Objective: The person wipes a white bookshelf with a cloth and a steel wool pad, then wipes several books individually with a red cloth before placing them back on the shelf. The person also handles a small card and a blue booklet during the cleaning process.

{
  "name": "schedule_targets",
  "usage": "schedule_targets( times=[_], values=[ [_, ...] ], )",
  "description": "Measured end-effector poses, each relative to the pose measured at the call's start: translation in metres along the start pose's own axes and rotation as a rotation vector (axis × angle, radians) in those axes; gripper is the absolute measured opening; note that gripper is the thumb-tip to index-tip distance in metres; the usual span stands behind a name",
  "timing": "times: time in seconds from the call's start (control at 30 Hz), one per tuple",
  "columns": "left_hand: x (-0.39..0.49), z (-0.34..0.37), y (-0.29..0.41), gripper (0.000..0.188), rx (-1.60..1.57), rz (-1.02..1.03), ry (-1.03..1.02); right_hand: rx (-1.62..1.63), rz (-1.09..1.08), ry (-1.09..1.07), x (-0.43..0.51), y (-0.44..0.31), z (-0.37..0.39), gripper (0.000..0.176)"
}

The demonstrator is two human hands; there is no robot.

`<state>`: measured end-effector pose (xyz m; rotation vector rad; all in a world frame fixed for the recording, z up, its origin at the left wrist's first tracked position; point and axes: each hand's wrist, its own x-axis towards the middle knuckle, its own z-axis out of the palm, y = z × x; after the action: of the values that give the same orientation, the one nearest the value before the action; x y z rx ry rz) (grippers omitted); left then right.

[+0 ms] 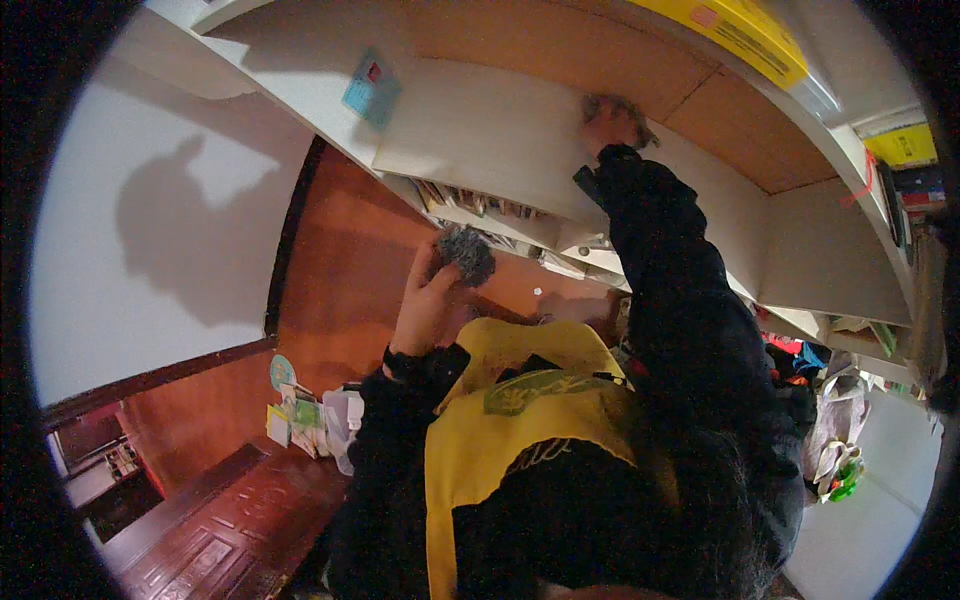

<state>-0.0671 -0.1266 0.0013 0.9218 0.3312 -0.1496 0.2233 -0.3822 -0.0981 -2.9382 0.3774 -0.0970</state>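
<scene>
My left hand [424, 304] grips a crumpled, fuzzy dark grey cloth [466, 256] between thumb and fingers, held in the air in front of the shelving. Farther up, my right hand [606, 131] reaches into a white shelf compartment [480, 127] and presses a grey-brown cloth [642, 129] to the shelf board close to its brown back panel [540, 56]. The fingers are slightly blurred, and part of that cloth is hidden under them. A blue card [371, 90] with a small red patch is on the white side panel to the left.
Books [480, 201] fill a lower shelf. A yellow box [735, 37] bearing writing sits on the shelf above. Bags [836, 420] stand at lower right. A dark red carved wooden panel [225, 525] and stacked papers [307, 420] are at lower left. I wear a yellow apron [480, 457].
</scene>
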Motion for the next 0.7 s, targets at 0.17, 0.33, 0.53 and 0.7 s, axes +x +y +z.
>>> schedule_targets(
  times=[0.17, 0.33, 0.53, 0.7],
  values=[
    [-0.008, -0.042, 0.016, 0.042, 0.024, 0.067, 0.003, -0.137, -0.247, -0.055, -0.006, -0.122, 0.000, 0.064],
    [-0.020, -0.072, 0.032, 0.052, 0.110, 0.102, 0.125, 0.312, -0.422, -0.380, 0.007, -0.205, -0.008, 0.062],
    [-0.014, -0.063, 0.031, 0.039, 0.045, 0.042, 0.085, 0.311, -0.695, -0.279, -0.008, -0.154, -0.047, 0.054],
    [0.004, -0.028, 0.004, 0.039, -0.006, -0.087, -0.014, 0.271, -0.600, -0.110, -0.017, -0.030, -0.063, 0.049]
  ],
)
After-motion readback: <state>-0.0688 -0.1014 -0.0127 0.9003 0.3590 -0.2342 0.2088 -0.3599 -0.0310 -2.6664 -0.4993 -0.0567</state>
